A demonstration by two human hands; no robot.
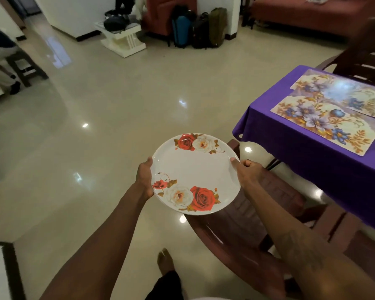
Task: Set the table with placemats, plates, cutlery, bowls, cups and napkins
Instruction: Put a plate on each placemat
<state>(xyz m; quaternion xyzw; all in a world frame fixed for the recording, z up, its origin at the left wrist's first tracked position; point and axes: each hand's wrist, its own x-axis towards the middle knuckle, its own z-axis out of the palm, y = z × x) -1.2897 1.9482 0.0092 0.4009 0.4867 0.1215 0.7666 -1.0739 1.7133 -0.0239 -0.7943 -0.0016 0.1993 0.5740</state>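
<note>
Two bare forearms reach forward from the bottom edge, and between them a bare foot (pixel 165 259) stands on the glossy tiled floor (pixel 117 105). Both hands hold a white plate (pixel 196 174) printed with red and cream roses. It is level in the air above the floor and the front of a brown plastic chair (pixel 258 213). The left hand (pixel 146 178) clasps the left rim and the right hand (pixel 250 172) the right rim, each thumb lying over the edge and the fingers hidden beneath. The plate is off to the left of the worktop (pixel 290 135), apart from it. That worktop wears a purple cloth and carries two floral mats side by side, the near placemat (pixel 327 124) meeting the far placemat (pixel 342 92) along one edge. A dark wooden chair (pixel 368 53) stands behind it. Suitcases (pixel 195 29) and a low white table (pixel 122 40) sit far across the room.
</note>
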